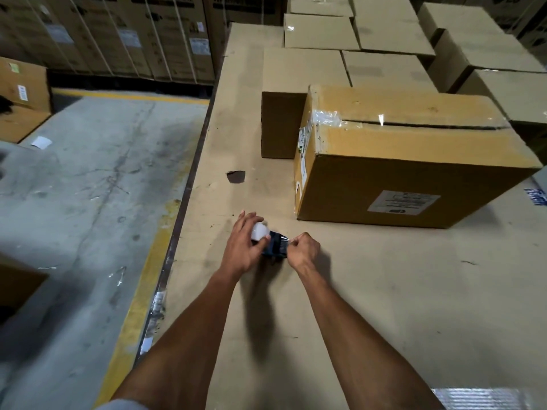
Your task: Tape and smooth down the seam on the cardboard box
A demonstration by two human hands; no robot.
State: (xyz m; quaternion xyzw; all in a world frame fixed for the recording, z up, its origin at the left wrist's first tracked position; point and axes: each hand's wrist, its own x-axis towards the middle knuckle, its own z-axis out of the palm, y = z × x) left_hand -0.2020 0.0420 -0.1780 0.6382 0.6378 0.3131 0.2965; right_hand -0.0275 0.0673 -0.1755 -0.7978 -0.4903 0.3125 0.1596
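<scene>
Two forearms outstretched, left hand (242, 247) gripping tape dispenser (273, 244), right hand (303, 250) pinching its tape end

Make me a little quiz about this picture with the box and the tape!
1. True or false: the box has its top seam fully taped shut.
2. Which hand is on the tape roll? A) left hand B) right hand
3. Fill in: the tape dispenser is over the cardboard sheet, ____ the box.

Key:
1. False; a dark gap shows along most of the seam, with crumpled tape only at its left end.
2. A
3. in front of, not touching
</scene>
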